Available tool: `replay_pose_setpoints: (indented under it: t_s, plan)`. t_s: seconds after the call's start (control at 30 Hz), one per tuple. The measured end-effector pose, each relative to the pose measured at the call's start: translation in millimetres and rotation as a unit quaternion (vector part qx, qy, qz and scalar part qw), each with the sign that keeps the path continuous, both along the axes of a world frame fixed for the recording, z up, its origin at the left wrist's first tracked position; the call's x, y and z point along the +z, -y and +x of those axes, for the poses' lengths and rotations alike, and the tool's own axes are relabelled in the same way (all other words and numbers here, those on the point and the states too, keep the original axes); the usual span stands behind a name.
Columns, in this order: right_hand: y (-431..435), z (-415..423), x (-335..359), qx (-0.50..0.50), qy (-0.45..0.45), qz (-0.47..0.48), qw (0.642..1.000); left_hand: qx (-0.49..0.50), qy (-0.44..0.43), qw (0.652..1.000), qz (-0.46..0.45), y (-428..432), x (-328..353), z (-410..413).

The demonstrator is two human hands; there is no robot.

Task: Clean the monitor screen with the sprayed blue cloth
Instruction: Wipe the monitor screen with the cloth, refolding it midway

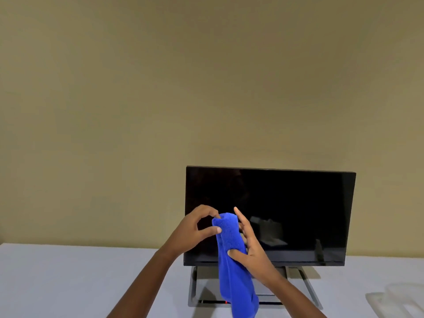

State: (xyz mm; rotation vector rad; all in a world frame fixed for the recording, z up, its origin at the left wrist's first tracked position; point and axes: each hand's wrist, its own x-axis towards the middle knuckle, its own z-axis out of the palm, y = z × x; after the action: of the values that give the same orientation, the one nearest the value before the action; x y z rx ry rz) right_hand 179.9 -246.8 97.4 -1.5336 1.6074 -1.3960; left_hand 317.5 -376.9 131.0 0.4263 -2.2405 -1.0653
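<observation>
A black monitor with a dark screen stands on a grey stand on the white table. In front of its lower left part hangs a folded blue cloth, draped long and narrow. My right hand holds the cloth from the right, thumb across its front and fingers behind it. My left hand pinches the cloth's upper left edge between thumb and curled fingers. The cloth is held just in front of the screen; whether it touches the glass I cannot tell.
The monitor's grey stand spreads over the white table, with a small red light at its front bar. A pale, blurred object lies at the table's right edge. A plain beige wall rises behind.
</observation>
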Motion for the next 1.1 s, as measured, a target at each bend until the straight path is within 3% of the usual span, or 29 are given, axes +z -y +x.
replay_pose_setpoints:
  t_s: [0.13, 0.23, 0.4, 0.53, 0.63, 0.8, 0.97, 1.1]
  plan:
    - [0.3, -1.9, 22.9, 0.042, -0.067, 0.046, 0.996, -0.019, 0.026, 0.999, -0.041, 1.8, 13.2, 5.5]
    - [3.4, -9.9, 41.3, 0.010, -0.147, 0.042, 0.988, -0.036, 0.071, 0.993, -0.091, 2.3, 22.0, 11.7]
    - [8.5, -20.3, 55.2, 0.042, -0.337, 0.074, 0.937, -0.025, 0.158, 0.971, -0.180, 2.9, 31.8, 19.7]
    - [15.9, -17.6, 52.2, 0.005, -0.316, 0.159, 0.935, 0.033, 0.246, 0.921, -0.300, 3.3, 32.0, 20.6]
    - [20.7, -16.1, 47.2, -0.060, -0.266, 0.184, 0.944, 0.080, 0.273, 0.908, -0.308, -0.4, 28.1, 17.3]
    - [29.2, -7.0, 45.3, -0.164, -0.187, 0.183, 0.951, 0.179, 0.293, 0.911, -0.228, -10.4, 22.2, 1.5]
    - [37.1, 11.9, 47.4, -0.209, -0.118, 0.165, 0.957, 0.204, 0.272, 0.940, 0.006, -12.8, 22.0, -14.8]
    - [40.6, 23.4, 50.2, -0.206, -0.052, 0.151, 0.965, 0.183, 0.208, 0.942, 0.190, -9.0, 24.3, -21.6]
